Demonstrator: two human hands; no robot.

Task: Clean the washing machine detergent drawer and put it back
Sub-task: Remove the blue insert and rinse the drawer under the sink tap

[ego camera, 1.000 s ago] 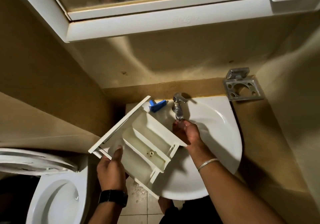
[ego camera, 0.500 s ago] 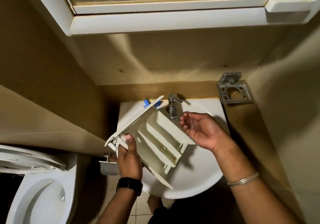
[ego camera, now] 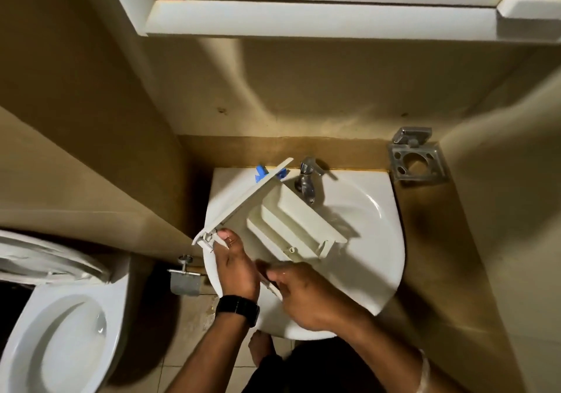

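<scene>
Over the sink: drawer [ego camera: 291, 222] tilted, front panel up-left toward the wall, compartments facing the tap [ego camera: 306, 184], so rinse water falls into the basin [ego camera: 376, 240].
Left hand [ego camera: 235, 266]: I'm gripping the drawer's lower-left corner by the front panel, thumb up on the edge; it carries the weight and sets the tilt.
Right hand [ego camera: 303, 294]: fingers curled at the drawer's near bottom edge, looks like a pinch on the rim to steady or rub it; exact contact partly hidden.
Tap: just beside the drawer's far corner, no stream visible.
Blue piece [ego camera: 263, 172]: on the sink ledge behind the panel, set aside.
Stage: cleaning, I judge; not put back yet.
</scene>
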